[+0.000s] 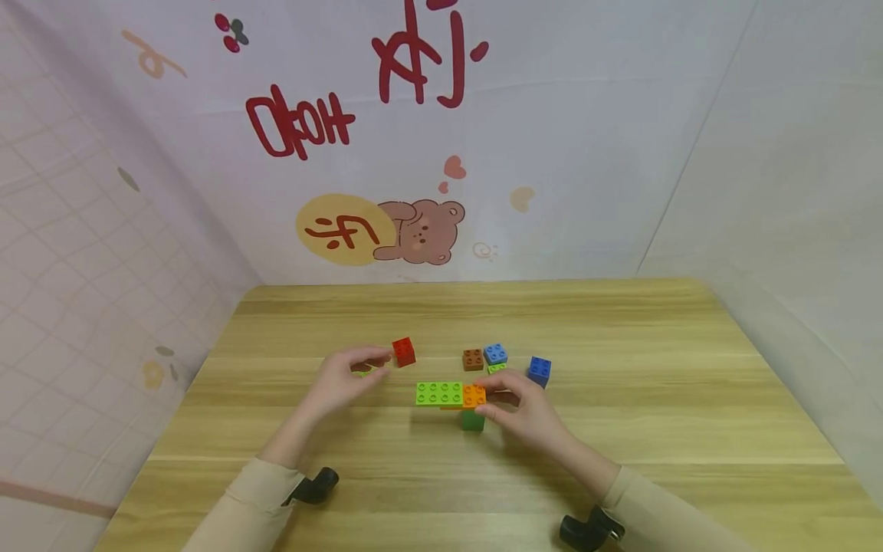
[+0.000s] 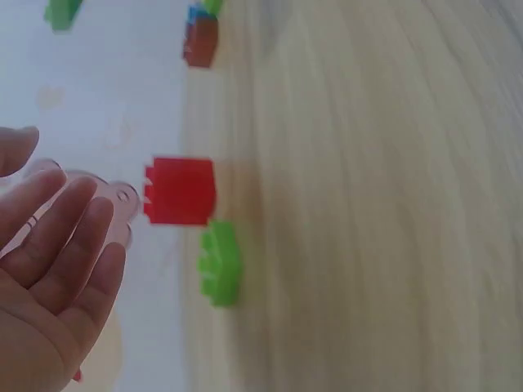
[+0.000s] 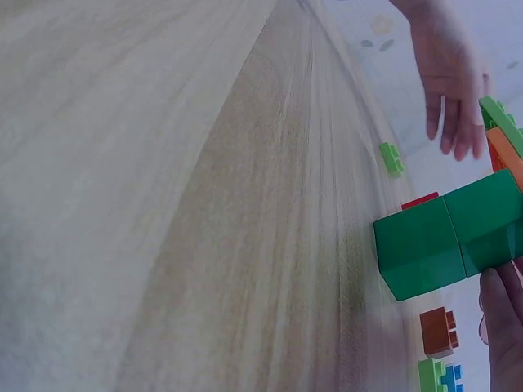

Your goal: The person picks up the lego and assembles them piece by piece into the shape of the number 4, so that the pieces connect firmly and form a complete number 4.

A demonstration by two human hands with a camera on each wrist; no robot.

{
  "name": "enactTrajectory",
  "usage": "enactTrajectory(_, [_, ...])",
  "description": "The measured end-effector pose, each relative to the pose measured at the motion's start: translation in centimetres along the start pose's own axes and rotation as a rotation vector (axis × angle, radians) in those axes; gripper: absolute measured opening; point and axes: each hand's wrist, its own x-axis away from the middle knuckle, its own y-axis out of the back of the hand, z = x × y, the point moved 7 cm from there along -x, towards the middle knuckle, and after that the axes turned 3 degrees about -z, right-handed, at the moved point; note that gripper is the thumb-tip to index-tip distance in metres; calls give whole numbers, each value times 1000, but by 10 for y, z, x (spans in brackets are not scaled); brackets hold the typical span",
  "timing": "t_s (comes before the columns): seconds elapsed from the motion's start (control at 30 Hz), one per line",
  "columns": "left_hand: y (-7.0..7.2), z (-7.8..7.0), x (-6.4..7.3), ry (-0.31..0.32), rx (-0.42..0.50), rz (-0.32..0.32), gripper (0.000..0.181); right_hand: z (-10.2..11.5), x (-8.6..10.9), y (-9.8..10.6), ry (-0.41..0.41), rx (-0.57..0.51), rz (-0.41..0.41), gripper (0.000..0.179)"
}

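Observation:
My right hand (image 1: 522, 404) grips a stack of toy building bricks near its top, thumb and fingers at the small orange brick (image 1: 473, 396). A long lime green brick (image 1: 438, 393) juts out left beside that orange one, with more orange beneath. Two dark green bricks (image 3: 450, 236), one on the other, make up the lower part, and fingers touch their side in the right wrist view. My left hand (image 1: 349, 376) holds nothing, its fingers loosely extended. Close to its fingertips stands a red brick (image 1: 404, 352). A small lime green brick (image 2: 221, 264) lies partly hidden under that hand.
Behind the right hand are a brown brick (image 1: 472, 359), a light blue brick (image 1: 496, 353) and another lime green brick (image 1: 497, 369), partly covered by the fingers. A dark blue brick (image 1: 540, 371) stands to their right. A printed cloth (image 1: 566, 153) hangs behind the wooden table (image 1: 386, 491).

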Motion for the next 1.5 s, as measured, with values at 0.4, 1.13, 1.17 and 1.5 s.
enactTrajectory(0.4, [12,45,5,144,-45,-56,36,0,1,0,-8,-6,6,27])
enactTrajectory(1.13, [-3,69,5,147,-99,59,56,-33,-2,-4,-5,11,-1,31])
enactTrajectory(1.17, [-3,70,4,146,-105,55,56,-36,-2,-4,-5,11,-1,31])
enactTrajectory(1.5, [-4,73,3,155,-139,25,53,-41,-1,-2,12,6,11,29])
